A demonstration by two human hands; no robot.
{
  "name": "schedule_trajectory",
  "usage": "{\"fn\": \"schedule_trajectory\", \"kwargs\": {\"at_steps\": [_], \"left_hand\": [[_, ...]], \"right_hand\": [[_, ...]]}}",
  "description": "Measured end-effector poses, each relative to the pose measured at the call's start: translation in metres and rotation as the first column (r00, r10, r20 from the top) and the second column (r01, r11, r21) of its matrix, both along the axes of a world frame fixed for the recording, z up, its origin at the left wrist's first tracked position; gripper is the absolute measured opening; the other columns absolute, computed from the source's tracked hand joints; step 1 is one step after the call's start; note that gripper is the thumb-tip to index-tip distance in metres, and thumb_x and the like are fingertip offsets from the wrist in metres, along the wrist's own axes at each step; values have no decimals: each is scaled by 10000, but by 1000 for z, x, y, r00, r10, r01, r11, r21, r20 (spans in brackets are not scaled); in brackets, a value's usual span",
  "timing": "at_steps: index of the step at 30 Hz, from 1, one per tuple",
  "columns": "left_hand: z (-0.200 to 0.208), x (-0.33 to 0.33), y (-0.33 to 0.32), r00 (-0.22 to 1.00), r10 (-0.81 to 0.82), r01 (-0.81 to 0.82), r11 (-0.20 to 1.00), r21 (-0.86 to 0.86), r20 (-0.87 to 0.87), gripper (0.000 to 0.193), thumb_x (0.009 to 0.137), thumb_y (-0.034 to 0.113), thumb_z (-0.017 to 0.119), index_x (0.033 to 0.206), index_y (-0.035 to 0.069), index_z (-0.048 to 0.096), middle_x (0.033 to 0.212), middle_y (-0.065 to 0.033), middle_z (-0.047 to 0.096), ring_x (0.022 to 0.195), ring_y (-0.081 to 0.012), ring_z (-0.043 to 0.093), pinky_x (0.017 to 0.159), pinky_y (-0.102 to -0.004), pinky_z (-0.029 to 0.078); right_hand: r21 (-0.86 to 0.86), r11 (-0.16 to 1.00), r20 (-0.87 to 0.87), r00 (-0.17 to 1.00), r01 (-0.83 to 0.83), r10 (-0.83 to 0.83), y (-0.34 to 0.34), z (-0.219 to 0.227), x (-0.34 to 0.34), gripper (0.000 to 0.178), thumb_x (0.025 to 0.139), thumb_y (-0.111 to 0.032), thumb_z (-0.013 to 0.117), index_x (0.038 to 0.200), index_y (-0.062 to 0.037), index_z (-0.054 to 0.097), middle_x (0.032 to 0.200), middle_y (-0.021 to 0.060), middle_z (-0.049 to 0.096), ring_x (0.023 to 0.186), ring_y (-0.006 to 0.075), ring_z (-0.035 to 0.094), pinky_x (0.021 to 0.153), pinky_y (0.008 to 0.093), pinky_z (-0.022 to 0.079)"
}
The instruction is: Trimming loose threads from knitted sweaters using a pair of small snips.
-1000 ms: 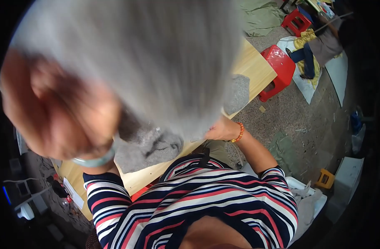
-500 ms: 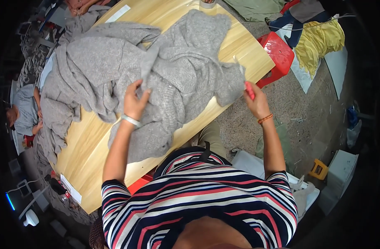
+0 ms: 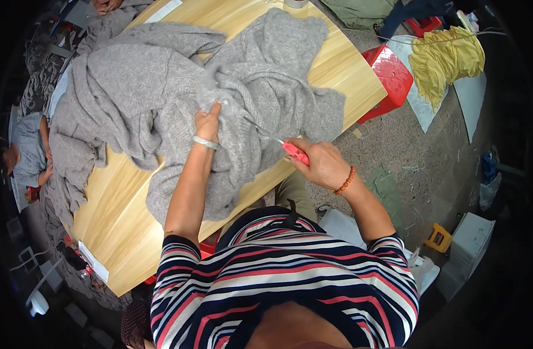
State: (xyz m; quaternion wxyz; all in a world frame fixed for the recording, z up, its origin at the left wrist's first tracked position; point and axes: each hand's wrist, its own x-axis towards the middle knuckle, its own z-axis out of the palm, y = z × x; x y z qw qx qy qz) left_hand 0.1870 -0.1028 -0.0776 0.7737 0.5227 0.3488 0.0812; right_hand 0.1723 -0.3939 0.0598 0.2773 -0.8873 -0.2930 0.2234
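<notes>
Across a light wood tabletop with pale grain (image 3: 118, 235), seen from the head camera, lies a large heap of soft grey knitted cloth (image 3: 144, 72), bunched in thick folds and running over the table's left side. The person's left hand (image 3: 207, 122), with a pale green bangle (image 3: 206, 142) at its wrist, rests on the middle of this heap; its thumb and forefinger are pressed together, pinching a fold of the knit just beside a small shiny spot, while the other fingertips are hidden. Near the table's front edge, the right hand (image 3: 326, 165), wearing an orange-brown beaded bracelet (image 3: 346, 181), has its fingers curled around a slim tool with a bright red handle and a thin metal shaft (image 3: 295, 153). That shaft points up and left over the heap, toward the left hand; whether its tip touches the knit cannot be told. Beyond the table's right corner stands a glossy red plastic stool (image 3: 390, 78), with a crumpled yellow cloth (image 3: 447, 61) to its right. At the far left, a co-worker in a grey top (image 3: 27, 148) is beside the grey cloth.
</notes>
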Motion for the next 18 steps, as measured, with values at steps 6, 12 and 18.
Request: {"fn": "schedule_trajectory", "kwargs": {"at_steps": [6,12,18], "left_hand": [[-6,-9,3,969,-244,204,866,456,30,118,884,34,636,959,-54,658,960,-136,701,785,-201,675,709,-325,533],[0,-15,0,833,-523,142,516,845,179,143,890,25,617,1012,-18,677,912,-71,708,843,-147,633,772,-307,502],[-9,-20,13,869,-477,324,751,576,133,192,901,6,611,1082,-9,673,1064,-81,706,960,-154,636,827,-303,508]], "right_hand": [[-47,997,11,998,60,-59,10,15,13,397,928,-359,623,1225,-96,619,787,232,669,746,426,654,678,502,509],[-88,994,6,998,-62,63,7,16,12,354,915,-323,616,1170,-79,626,790,229,676,750,425,663,690,508,526],[-136,985,-68,993,-104,96,-4,11,-1,372,921,-344,628,1200,-98,621,799,222,675,752,414,661,678,488,519]]}}
